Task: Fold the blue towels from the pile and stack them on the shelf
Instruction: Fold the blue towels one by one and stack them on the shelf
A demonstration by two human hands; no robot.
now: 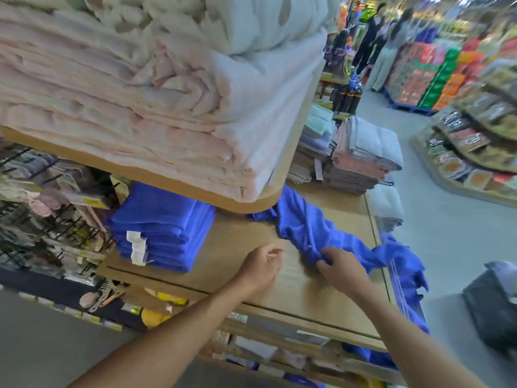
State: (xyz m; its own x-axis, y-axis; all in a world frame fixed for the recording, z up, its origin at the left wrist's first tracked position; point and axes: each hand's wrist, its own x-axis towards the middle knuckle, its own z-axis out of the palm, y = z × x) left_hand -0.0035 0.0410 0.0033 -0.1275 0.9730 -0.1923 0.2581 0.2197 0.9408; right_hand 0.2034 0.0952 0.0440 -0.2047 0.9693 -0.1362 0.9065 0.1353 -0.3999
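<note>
Pale towels (126, 107): a deep pink and white heap filling the upper left. It sits on the upper board (140, 175), whose rounded corner overhangs the work surface.
Wooden shelf (237, 236): the bare stretch of board lies between the folded pile and the loose cloth. Its front edge runs across below both forearms, and its right edge meets the aisle.
Aisle floor (447, 233): open grey floor to the right of the shelf. The displays and people further down it are too blurred to make out.
Loose blue towel (307, 228): it lies crumpled on the shelf. Its far end is tucked under the overhanging corner, and its near end spills over the right edge and hangs down, so the lowest part is hidden by the shelf.
Folded blue stack (165, 228): on the shelf at left, partly under the upper board, which hides its back. White tags (137, 247) show on its front.
Mixed towel pile (361, 161): grey and pink, at the far end of the shelf.
Dark bundle (492, 303): at the right edge of view, blurred, so I cannot tell what it is.
Right hand (344, 271): the fingers are bunched around a fold of the loose blue towel and pinch it against the shelf.
Left hand (260, 267): over bare wood just beside the right hand, with its fingers loosely curled and nothing in them.
</note>
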